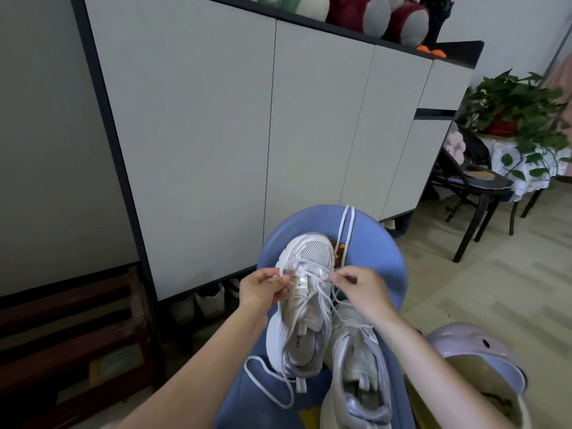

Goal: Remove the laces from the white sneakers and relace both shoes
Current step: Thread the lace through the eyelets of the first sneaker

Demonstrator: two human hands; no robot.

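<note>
I am at home, in what looks like an entryway: a tall shoe cabinet with pairs of shoes tucked under it, plush toys on top, and a potted plant on a cloth-covered side table.

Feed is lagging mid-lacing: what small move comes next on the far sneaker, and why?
Probably draw both lace ends outward evenly. The left hand and right hand each pinch the lace beside the far sneaker, and the crossings below hang slack.
</note>
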